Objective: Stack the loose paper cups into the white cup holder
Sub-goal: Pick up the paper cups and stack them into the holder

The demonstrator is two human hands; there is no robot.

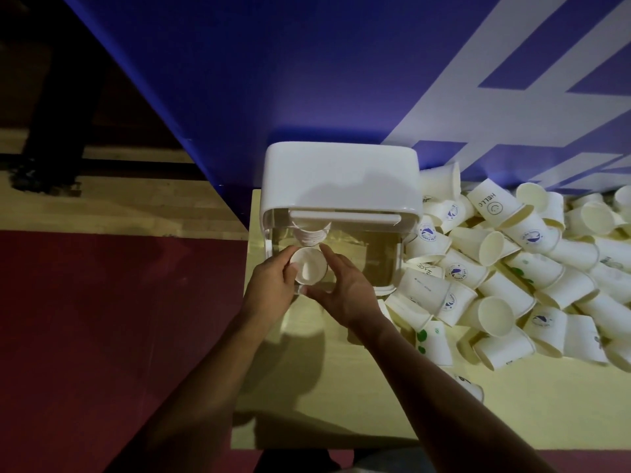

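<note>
- Both hands are on one paper cup. The left hand is curled round its left side, and the right hand pinches it between a raised forefinger and the thumb beneath.
- The cup sits at the clear front of the white cup holder, mouth towards the person, just under the stack already inside.
- From where I stand, the risk is a crooked entry. A tilted rim could catch on the stack's lowest cup and jam.
- Squeeze too hard and the thin paper buckles, so it won't nest.
- The right forearm passes close by the pile of loose cups on the table — a careless swing could scatter some.
</note>
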